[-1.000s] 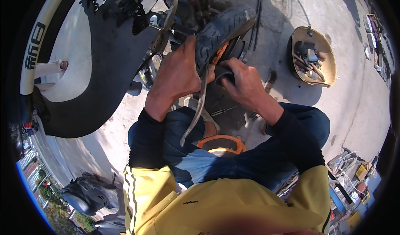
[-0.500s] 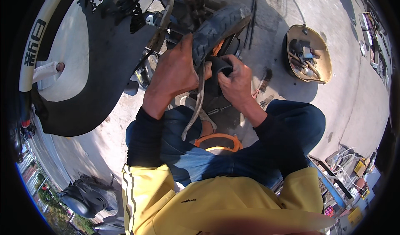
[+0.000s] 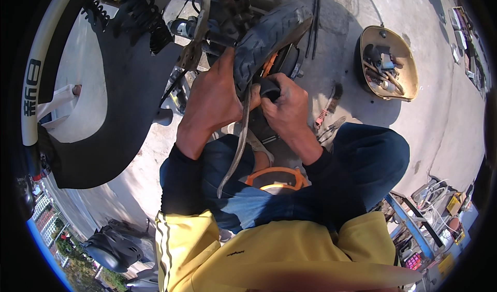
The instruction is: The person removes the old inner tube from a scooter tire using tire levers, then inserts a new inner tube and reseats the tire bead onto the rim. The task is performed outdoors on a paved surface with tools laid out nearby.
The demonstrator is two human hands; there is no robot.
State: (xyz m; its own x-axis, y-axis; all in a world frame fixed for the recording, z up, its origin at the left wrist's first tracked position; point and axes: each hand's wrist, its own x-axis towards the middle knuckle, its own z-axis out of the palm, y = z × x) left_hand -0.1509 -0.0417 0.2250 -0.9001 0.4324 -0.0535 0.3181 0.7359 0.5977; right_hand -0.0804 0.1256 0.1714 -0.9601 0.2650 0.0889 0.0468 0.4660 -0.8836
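Observation:
A scooter's black treaded tyre point(image 3: 264, 35) on an orange rim point(image 3: 268, 64) is at upper centre. A long metal lever point(image 3: 238, 152) runs from its side down toward my lap. My left hand point(image 3: 209, 103) grips the tyre from the left, its thumb curled at the lever's upper end. My right hand point(image 3: 287, 111) is closed on a black rubber piece point(image 3: 268, 88), perhaps inner tube, at the tyre's lower right, close to my left fingertips. Under my hands is dark shadow, with a thin tool partly showing.
A scooter frame with springs point(image 3: 134, 7) fills the upper left. On the ground lie long metal tools point(image 3: 315, 17), a brush point(image 3: 329, 105) and pliers point(image 3: 329, 131). A tan bin of parts point(image 3: 388, 64) is at right, an orange-rimmed object point(image 3: 274, 173) beneath me, clutter point(image 3: 432, 219) lower right.
My right hand has moved left, closer to my left hand, drawing the rubber piece with it. The brush and pliers beside it show more fully. The view has shifted slightly.

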